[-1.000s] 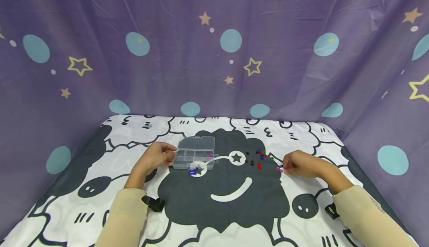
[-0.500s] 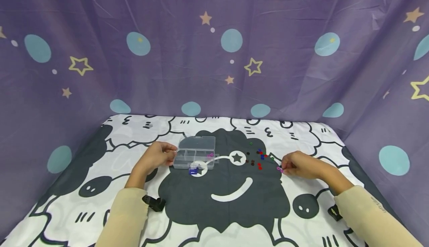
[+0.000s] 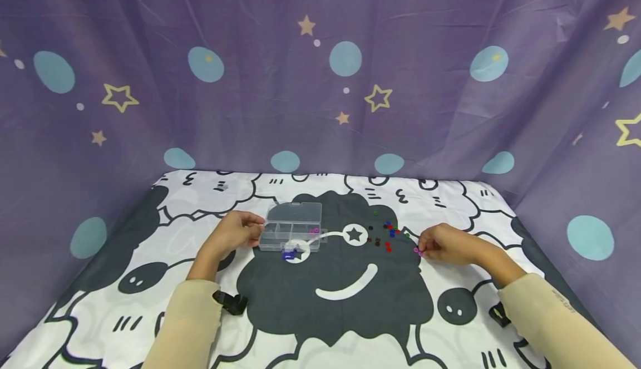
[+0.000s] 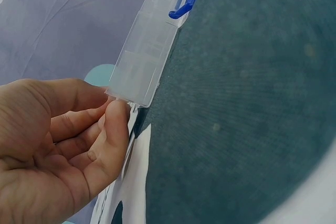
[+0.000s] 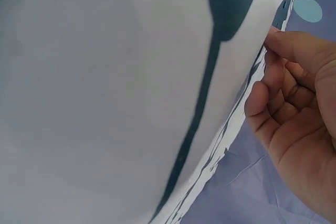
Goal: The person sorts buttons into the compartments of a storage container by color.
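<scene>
A clear plastic compartment box (image 3: 289,241) stands on the cloth with its lid (image 3: 294,212) raised and a blue latch (image 3: 288,255) at its front. Pink rings (image 3: 314,231) lie in its right part. My left hand (image 3: 238,230) holds the box's left end between thumb and fingers; in the left wrist view the hand (image 4: 68,145) grips a corner of the box (image 4: 139,61). To the right, my right hand (image 3: 443,245) touches the cloth beside loose pink rings (image 3: 417,250). In the right wrist view this hand (image 5: 299,93) has bent fingers, with the thumb apart from the index tip; no ring shows there.
Several small red pieces (image 3: 388,247), dark brown pieces (image 3: 378,242), blue pieces (image 3: 392,234) and green pieces (image 3: 407,235) lie between box and right hand. A sheep-print cloth (image 3: 345,296) covers the table. Behind hangs a purple curtain (image 3: 280,107).
My right hand has shifted slightly left, and the loose pink rings now sit closer together at its fingertips. My left hand and the box have stayed put.
</scene>
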Available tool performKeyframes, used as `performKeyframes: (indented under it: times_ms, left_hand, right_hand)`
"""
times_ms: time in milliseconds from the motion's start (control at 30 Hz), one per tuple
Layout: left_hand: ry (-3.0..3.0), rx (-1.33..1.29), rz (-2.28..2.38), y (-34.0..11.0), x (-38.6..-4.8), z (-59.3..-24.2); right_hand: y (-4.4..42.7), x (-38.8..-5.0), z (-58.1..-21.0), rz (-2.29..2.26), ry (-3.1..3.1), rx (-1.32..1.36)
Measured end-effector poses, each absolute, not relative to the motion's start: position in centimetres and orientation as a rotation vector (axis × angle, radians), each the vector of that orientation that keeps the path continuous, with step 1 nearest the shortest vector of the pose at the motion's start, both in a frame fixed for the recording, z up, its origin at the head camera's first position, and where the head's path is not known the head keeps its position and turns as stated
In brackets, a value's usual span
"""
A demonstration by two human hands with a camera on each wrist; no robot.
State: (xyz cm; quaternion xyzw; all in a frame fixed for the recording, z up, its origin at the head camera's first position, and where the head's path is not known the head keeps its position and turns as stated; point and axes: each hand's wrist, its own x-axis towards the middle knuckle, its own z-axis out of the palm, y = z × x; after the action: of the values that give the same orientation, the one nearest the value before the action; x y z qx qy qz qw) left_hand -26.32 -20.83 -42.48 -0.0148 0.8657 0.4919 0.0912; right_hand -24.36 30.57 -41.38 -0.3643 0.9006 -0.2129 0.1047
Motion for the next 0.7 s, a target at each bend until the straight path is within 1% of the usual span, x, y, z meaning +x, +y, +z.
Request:
performKeyframes:
  times_ms: [700]
  left_hand:
    - [2.571,-0.022,1.466,-20.83,-26.26,-42.53]
  right_hand:
    - [30.38,-24.43,-41.45,-0.641,2.655,-1.071]
